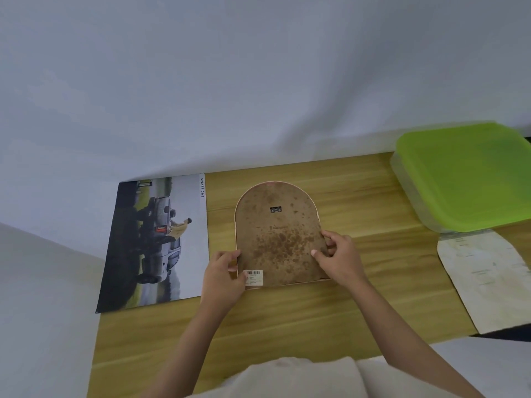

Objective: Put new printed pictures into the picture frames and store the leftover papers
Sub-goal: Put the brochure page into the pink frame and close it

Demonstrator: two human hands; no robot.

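An arch-topped picture frame (275, 225) lies face down on the wooden table (316, 317), showing its stained brown backing board, a small metal hanger and a barcode sticker. My left hand (222, 275) grips the frame's lower left edge, thumb by the sticker. My right hand (339, 258) holds the lower right edge, fingers curled onto the backing. A printed picture of a silver car and a person (156, 242) lies flat to the left, touching the table's left edge. A pale, arch-shaped paper (485, 280) lies at the right.
A clear plastic box with a green lid (465, 176) stands at the back right, just behind the pale paper. A white wall runs along the table's far edge. My pale garment shows at the bottom of the view.
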